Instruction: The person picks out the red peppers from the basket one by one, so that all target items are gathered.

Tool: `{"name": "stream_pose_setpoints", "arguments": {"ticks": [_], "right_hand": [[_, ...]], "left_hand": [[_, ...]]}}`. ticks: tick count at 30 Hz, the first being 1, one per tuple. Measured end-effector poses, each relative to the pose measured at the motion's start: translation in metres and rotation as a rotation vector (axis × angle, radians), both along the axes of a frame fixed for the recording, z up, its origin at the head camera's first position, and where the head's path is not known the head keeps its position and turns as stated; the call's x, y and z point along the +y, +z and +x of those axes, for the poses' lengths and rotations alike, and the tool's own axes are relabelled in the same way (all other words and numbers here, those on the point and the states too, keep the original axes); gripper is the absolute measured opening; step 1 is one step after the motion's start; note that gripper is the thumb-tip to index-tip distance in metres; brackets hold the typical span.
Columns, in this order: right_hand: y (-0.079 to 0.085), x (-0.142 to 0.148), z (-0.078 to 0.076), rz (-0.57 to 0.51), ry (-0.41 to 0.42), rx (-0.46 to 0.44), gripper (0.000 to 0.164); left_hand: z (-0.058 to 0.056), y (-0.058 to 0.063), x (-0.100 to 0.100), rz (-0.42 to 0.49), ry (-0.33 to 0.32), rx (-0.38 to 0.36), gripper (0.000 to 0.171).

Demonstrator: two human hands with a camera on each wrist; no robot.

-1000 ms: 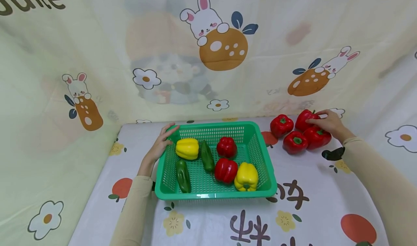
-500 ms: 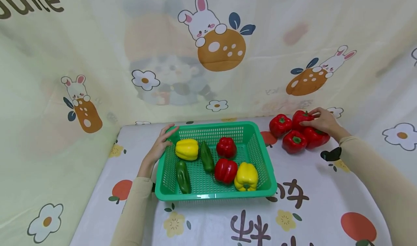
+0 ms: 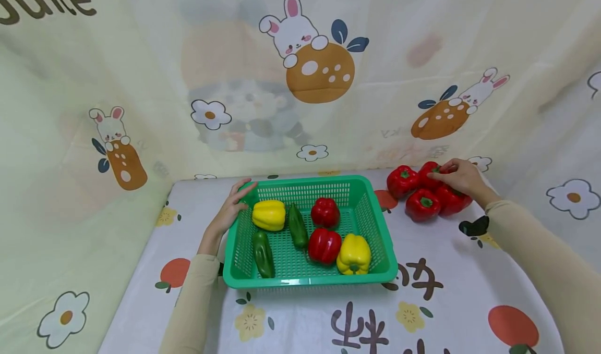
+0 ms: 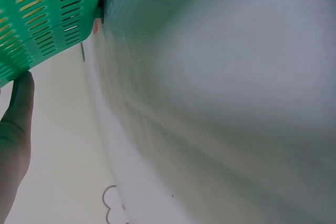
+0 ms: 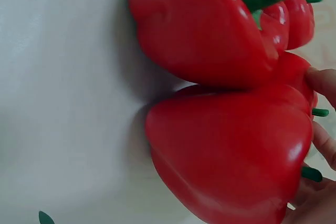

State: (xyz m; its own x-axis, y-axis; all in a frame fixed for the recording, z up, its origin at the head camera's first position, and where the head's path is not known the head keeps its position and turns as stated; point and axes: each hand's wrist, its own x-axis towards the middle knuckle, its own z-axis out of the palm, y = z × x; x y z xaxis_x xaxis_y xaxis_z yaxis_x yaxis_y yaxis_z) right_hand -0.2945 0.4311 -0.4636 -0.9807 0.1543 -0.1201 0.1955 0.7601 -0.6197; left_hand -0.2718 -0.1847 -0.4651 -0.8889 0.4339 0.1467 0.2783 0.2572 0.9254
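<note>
My left hand [image 3: 228,208] rests on the back left corner of a green plastic basket [image 3: 310,281], fingers fairly straight along the rim. In the left wrist view a straight digit [image 4: 22,103] touches the basket's slotted outer wall [image 4: 47,14]. At the back right, my right hand [image 3: 465,178] holds the rear red bell pepper [image 3: 427,175] from above, its thumb on the skin in the right wrist view. This pepper is partly hidden by the hand and its neighbours. Around it sit a left red pepper [image 3: 402,182], a front one [image 3: 422,206] and a right one [image 3: 452,202].
Inside the basket lie two yellow peppers [image 3: 269,215], two red peppers [image 3: 325,245] and two long green peppers [image 3: 263,255]. A printed cloth [image 3: 291,322] covers the table, and a rabbit-patterned curtain [image 3: 244,46] hangs right behind.
My right hand has moved left with the rear red pepper, bringing it closer to the left red pepper. The left hand and the basket stay in place.
</note>
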Motion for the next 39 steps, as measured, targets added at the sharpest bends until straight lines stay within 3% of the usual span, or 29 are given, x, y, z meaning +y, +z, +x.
{"name": "stream_pose_setpoints", "arguments": {"ticks": [7,17,28,39], "right_hand": [[-0.003,-0.001,0.002,0.021,-0.032,0.007,0.073],[-0.002,-0.003,0.003,0.009,-0.065,-0.034,0.109],[0.002,-0.005,0.003,0.006,-0.021,-0.043,0.104],[0.022,-0.015,0.007,0.008,0.025,0.006,0.100]], "left_hand": [[0.002,0.002,0.001,-0.002,0.001,-0.008,0.059],[0.002,0.004,0.001,-0.012,0.005,-0.021,0.059],[-0.001,0.002,0.001,-0.003,0.008,-0.015,0.060],[0.000,0.002,0.000,-0.003,0.004,-0.012,0.059]]}}
